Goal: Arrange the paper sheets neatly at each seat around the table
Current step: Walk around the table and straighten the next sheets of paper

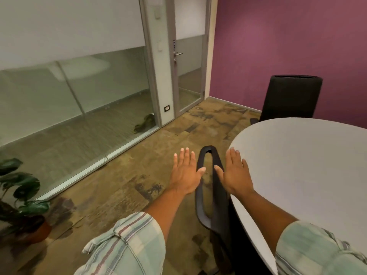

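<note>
Beside the white table (297,165), both hands hovered flat and empty, the left hand (185,175) and right hand (235,175) flanking a black chair (206,195). No paper sheets showed anywhere; seemingly, every seat was left to do.

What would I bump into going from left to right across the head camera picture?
Plant → glass wall → door → left hand → near chair → right hand → far chair. The table spreads under the right side, so I left it out.
</note>
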### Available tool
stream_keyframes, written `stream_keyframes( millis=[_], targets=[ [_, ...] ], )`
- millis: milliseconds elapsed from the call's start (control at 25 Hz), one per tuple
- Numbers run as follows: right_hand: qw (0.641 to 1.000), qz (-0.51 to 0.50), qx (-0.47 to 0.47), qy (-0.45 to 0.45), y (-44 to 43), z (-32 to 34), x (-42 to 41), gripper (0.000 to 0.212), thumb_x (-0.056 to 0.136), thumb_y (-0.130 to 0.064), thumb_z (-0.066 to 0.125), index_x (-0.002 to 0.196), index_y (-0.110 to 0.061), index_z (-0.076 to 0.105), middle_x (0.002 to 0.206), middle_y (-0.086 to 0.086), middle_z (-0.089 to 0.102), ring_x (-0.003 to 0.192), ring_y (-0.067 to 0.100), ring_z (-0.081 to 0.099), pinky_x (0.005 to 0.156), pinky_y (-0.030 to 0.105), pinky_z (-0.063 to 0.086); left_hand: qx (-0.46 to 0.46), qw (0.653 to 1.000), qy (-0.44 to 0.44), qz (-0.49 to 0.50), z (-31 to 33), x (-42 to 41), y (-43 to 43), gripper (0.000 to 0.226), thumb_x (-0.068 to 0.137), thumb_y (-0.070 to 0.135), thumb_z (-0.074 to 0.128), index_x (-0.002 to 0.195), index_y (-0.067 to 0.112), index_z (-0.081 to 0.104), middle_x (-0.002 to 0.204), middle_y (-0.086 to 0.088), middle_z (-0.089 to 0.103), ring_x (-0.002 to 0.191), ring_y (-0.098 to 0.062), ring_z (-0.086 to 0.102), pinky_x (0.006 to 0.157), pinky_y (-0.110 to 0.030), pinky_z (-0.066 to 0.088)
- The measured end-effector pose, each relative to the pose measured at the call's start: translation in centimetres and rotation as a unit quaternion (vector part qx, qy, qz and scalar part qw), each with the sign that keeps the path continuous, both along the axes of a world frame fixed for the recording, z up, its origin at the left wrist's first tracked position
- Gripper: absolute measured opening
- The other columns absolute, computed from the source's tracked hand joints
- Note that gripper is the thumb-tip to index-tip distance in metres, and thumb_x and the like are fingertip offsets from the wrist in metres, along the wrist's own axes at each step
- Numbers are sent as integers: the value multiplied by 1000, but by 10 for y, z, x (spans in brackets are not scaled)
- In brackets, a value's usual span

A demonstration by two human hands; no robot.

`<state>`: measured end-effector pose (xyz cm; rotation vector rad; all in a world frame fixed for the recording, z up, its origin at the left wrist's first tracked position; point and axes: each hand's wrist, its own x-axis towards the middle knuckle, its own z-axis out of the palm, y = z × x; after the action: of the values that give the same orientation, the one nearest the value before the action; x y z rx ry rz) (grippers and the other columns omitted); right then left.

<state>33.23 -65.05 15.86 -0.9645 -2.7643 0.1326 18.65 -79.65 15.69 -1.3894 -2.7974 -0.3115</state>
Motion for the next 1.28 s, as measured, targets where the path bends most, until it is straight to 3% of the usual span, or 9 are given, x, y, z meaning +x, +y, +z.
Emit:
stream_keyframes(
  millis=[240, 480, 840, 1280],
  targets=[
    [999, 54, -4, 6, -38, 10, -128, 85, 104, -64, 22, 164, -6, 9, 174, 15, 7, 160, 33, 6, 128, 51, 18, 1, 999, 4, 44, 7, -116, -48, 86, 104, 66, 18, 166, 8, 5, 176, -17, -2, 162, -32, -12, 131, -54, -8],
    [997, 78, -21, 17, -15, -14, -254, 86, 105, -64, 20, 164, -5, 2, 174, 15, -2, 161, 31, -1, 129, 52, 13, -25, 997, 21, 72, -3, -231, -39, 85, 105, 65, 18, 167, 8, 3, 175, -17, -6, 162, -32, -14, 131, -54, -9],
    [998, 28, -52, 14, 121, -50, -428, 86, 104, -64, 16, 164, -4, 0, 174, 17, -2, 161, 32, -1, 129, 52, 14, -113, 993, 41, 2, -18, -417, 98, 85, 105, 65, 13, 166, 8, -3, 175, -19, -11, 161, -33, -16, 131, -55, -4],
    [996, -59, -62, 8, 299, -57, -587, 86, 105, -64, 18, 164, -5, -3, 174, 15, -6, 161, 31, -6, 130, 51, 10, -81, 994, 37, -68, -54, -616, 307, 87, 104, 67, 15, 167, 9, 0, 175, -17, -7, 162, -32, -13, 130, -52, -11]
  ],
)
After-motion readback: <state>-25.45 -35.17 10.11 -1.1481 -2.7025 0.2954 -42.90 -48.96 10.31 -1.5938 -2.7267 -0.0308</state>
